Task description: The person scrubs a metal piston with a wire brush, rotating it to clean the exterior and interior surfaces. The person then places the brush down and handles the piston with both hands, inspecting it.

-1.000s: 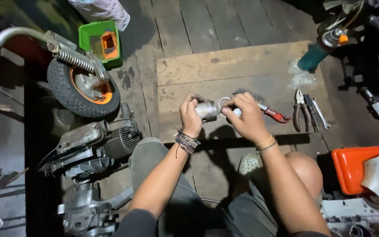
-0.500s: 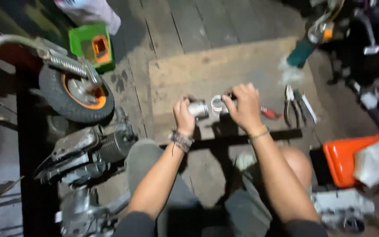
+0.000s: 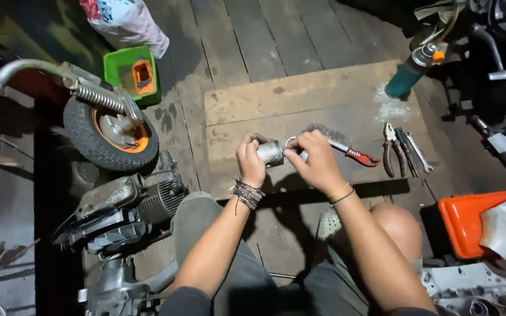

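Left hand (image 3: 249, 159) around dull metal cylinder (image 3: 270, 152), right hand (image 3: 314, 158) pinching thin metal ring (image 3: 291, 143) beside it.

Both forearms reach up from the bottom edge to mid-frame; the left hand (image 3: 250, 159) and right hand (image 3: 313, 159) meet there, fingers (image 3: 293, 153) curled closed.

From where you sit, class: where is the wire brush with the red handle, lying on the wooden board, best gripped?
Take the wire brush with the red handle by its red grip end, coming from the right: that end lies bare on the wooden board, while the right hand covers the bristle end.
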